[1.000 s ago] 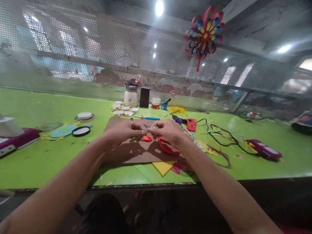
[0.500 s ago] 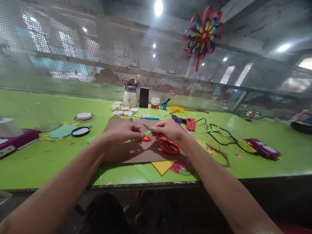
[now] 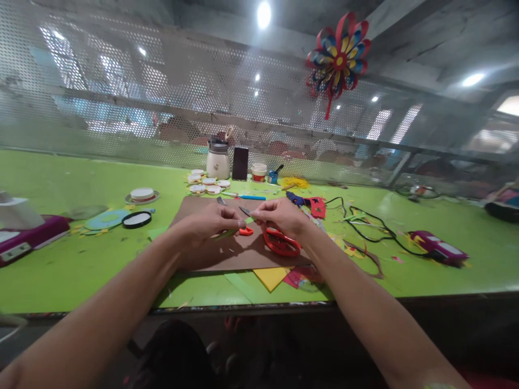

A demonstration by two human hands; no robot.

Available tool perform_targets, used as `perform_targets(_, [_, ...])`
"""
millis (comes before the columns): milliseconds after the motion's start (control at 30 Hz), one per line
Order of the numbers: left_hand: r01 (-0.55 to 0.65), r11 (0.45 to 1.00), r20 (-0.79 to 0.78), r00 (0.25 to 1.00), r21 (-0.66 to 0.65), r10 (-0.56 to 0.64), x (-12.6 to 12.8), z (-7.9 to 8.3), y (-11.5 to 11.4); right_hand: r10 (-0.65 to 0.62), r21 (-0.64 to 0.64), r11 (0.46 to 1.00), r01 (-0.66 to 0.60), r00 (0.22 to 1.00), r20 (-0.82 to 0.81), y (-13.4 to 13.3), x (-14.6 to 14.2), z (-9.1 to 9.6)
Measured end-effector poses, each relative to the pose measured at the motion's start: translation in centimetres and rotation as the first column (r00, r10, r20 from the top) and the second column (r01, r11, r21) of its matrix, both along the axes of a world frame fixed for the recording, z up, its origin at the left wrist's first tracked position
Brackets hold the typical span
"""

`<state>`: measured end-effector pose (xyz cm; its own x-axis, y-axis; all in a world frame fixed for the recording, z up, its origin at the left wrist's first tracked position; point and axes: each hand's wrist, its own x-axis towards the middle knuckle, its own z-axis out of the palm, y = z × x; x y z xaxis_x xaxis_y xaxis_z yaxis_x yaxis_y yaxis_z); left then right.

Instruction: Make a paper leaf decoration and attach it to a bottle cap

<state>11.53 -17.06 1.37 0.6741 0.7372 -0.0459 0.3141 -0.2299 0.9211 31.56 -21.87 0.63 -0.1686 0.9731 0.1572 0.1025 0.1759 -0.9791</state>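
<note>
My left hand (image 3: 214, 221) is closed, thumb and forefinger pinching a narrow green paper strip (image 3: 225, 235) whose tail hangs below the fingers. The strip runs across to the fingertips of my right hand (image 3: 279, 215), also closed. A dark pointed blade tip sticks out past those fingertips, and beneath the palm are the large handles of red-handled scissors (image 3: 283, 243); their middle is hidden by my fingers. A smaller orange-red handle (image 3: 246, 231) shows between the hands. A grey blade (image 3: 221, 201) pokes up behind my left hand. Both hands are over a brown board (image 3: 227, 260).
Behind the board stand a white jug (image 3: 218, 163), a dark phone (image 3: 240, 163) and small tubs (image 3: 259, 172). White round discs (image 3: 198, 188) and a blue pen (image 3: 253, 198) lie before them. A cable (image 3: 377, 229) and paper scraps are at right, a purple power strip (image 3: 34, 237) at left.
My left hand has shifted slightly right, nearer my right fingertips. More of the green strip's tail shows under it. My right hand and the scissors look nearly unchanged.
</note>
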Motion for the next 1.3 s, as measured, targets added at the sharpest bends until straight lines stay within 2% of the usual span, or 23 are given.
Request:
perform_targets(133, [0.003, 1.000, -0.005, 1.000, -0.024, -0.004, -0.2, 0.3, -0.1, 0.006, -0.010, 1.000, -0.007, 1.000, -0.023, 0.3, 0.3, -0.2])
perform_targets(367, [-0.016, 1.000, -0.032, 0.999, 0.014, 0.017, -0.6, 1.1, -0.3, -0.048, -0.016, 0.999, 0.047, 0.997, -0.062, 0.7, 0.6, -0.1])
perform_targets(767, [0.038, 0.999, -0.029, 0.999, -0.025, -0.038, -1.2, 1.5, 0.0, -0.120, -0.047, 0.992, 0.115, 0.985, -0.124, 0.5, 1.2, 0.9])
perform_targets(1067, [0.023, 0.999, -0.053, 0.998, 0.049, -0.021, -1.7, 1.5, 0.5, -0.161, 0.057, 0.985, 0.166, 0.984, -0.078, 0.7, 1.5, 0.9])
perform_targets(1133, [-0.024, 0.994, -0.086, 0.996, 0.105, 0.033, -1.8, 1.8, 0.5, -0.205, 0.131, 0.969, 0.211, 0.977, -0.054, 0.7, 1.5, 0.9])
perform_targets(1200, [-0.110, 0.981, -0.086, 0.988, 0.160, 0.125, -2.1, 2.1, 0.7, -0.284, 0.235, 0.930, 0.284, 0.958, -0.037, 0.7, 1.3, 0.8])
perform_targets(1267, [-0.208, 0.963, -0.019, 0.977, 0.171, 0.214, -2.3, 2.2, 1.0, -0.374, 0.346, 0.866, 0.362, 0.927, -0.033, 0.7, 0.9, 0.6])
perform_targets(1300, [-0.245, 0.958, 0.033, 0.969, 0.146, 0.243, -2.3, 2.3, 1.0, -0.426, 0.435, 0.814, 0.386, 0.905, -0.007, 0.6, 0.6, 0.4])
